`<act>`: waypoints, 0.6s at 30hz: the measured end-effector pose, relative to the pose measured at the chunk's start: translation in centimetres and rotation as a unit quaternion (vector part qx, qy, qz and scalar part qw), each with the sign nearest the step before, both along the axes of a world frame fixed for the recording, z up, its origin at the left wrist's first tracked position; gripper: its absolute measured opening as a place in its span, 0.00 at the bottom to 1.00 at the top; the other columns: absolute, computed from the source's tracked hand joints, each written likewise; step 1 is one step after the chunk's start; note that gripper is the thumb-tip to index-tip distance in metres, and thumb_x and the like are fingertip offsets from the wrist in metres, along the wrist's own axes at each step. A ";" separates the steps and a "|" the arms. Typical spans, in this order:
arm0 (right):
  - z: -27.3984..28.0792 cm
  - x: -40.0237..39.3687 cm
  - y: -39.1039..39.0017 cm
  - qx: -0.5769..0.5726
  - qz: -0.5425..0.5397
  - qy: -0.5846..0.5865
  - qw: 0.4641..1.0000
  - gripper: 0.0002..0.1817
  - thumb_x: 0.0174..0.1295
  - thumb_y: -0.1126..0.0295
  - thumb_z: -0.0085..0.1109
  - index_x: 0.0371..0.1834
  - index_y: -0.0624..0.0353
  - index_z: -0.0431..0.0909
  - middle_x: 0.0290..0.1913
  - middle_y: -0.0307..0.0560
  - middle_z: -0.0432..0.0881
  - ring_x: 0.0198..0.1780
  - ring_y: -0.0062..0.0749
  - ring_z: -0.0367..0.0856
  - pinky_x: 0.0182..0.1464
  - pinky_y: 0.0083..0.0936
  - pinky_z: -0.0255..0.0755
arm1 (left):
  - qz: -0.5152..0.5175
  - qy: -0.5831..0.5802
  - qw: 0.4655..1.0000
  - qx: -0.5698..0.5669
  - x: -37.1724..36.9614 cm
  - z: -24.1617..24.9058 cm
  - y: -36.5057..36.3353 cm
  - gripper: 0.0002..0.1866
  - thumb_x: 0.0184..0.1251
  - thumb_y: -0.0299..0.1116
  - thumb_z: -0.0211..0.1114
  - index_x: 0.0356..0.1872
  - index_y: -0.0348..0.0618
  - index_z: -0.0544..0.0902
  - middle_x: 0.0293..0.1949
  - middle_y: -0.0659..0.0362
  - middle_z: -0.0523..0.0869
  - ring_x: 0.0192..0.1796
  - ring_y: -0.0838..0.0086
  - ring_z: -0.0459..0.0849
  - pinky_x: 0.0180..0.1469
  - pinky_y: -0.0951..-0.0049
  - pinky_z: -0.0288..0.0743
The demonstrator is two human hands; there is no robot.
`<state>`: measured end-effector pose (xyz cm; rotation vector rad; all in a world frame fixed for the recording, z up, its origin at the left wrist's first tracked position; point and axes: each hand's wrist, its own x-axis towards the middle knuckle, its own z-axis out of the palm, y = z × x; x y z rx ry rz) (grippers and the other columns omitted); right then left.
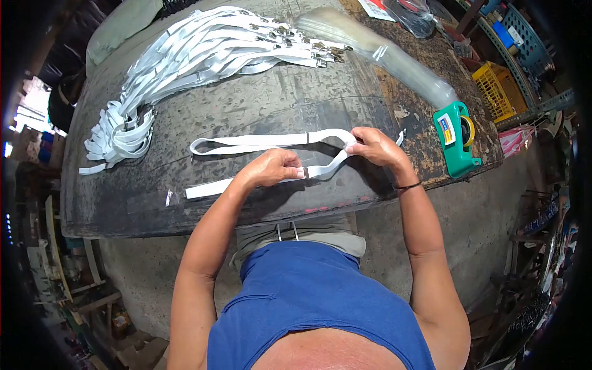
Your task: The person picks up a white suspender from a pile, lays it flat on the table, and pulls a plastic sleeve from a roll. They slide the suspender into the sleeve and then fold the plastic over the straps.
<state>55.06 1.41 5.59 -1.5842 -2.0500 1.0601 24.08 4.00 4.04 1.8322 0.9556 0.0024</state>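
White strap (327, 135) in play, looped over the bench (259, 98): the left hand (266, 168) pinches it beside a dark band (306, 172), possibly a slider; the right hand's (379, 149) fingers pinch its bend.

- Legible text: none; no word, brand, number or sign can be read.
- Green tape dispenser (457, 145), by the bench's right edge: white label (446, 129) with blue and yellow areas on its side; print too small to read.
- White-and-red card or packet (376, 8), at the bench's far edge, right part: any lettering unreadable.
- Clear plastic roll (413, 71), right part of bench: short white marks (380, 53) on its surface; cannot tell whether writing or glare.
- Blue-and-white item (515, 36), past the bench's right edge: surface print, if any, illegible.
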 end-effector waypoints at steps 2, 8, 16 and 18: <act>0.8 -0.1 -0.1 -0.053 -0.019 0.063 0.996 0.14 0.59 0.65 0.65 0.40 0.64 0.78 0.32 0.44 0.78 0.35 0.31 0.78 0.37 0.29 0.75 | 0.046 -0.098 0.991 -0.075 -0.2 -0.9 -0.1 0.15 0.65 0.39 0.71 0.42 0.35 0.85 0.32 0.62 0.85 0.35 0.78 0.79 0.40 0.72 0.74; 4.0 -0.9 0.2 -0.107 -0.070 0.099 0.987 0.14 0.57 0.65 0.63 0.42 0.62 0.76 0.33 0.37 0.78 0.32 0.19 0.75 0.29 0.19 0.72 | 0.036 -0.098 0.990 -0.096 0.1 0.8 0.0 0.14 0.66 0.38 0.70 0.40 0.36 0.84 0.30 0.62 0.84 0.34 0.79 0.79 0.39 0.74 0.73; 3.6 -1.5 0.4 -0.066 -0.088 0.114 0.987 0.16 0.55 0.63 0.62 0.40 0.65 0.77 0.26 0.38 0.77 0.24 0.21 0.73 0.25 0.23 0.69 | 0.069 -0.091 0.990 -0.081 0.9 0.7 0.3 0.12 0.67 0.37 0.69 0.36 0.37 0.84 0.28 0.63 0.84 0.31 0.80 0.78 0.35 0.77 0.72; 3.8 -1.8 0.4 -0.061 -0.087 0.122 0.987 0.16 0.56 0.63 0.62 0.40 0.65 0.77 0.26 0.38 0.77 0.24 0.21 0.73 0.25 0.23 0.69 | 0.079 -0.098 0.989 -0.081 1.4 0.8 0.4 0.12 0.67 0.37 0.69 0.36 0.36 0.84 0.28 0.63 0.84 0.31 0.81 0.79 0.35 0.77 0.72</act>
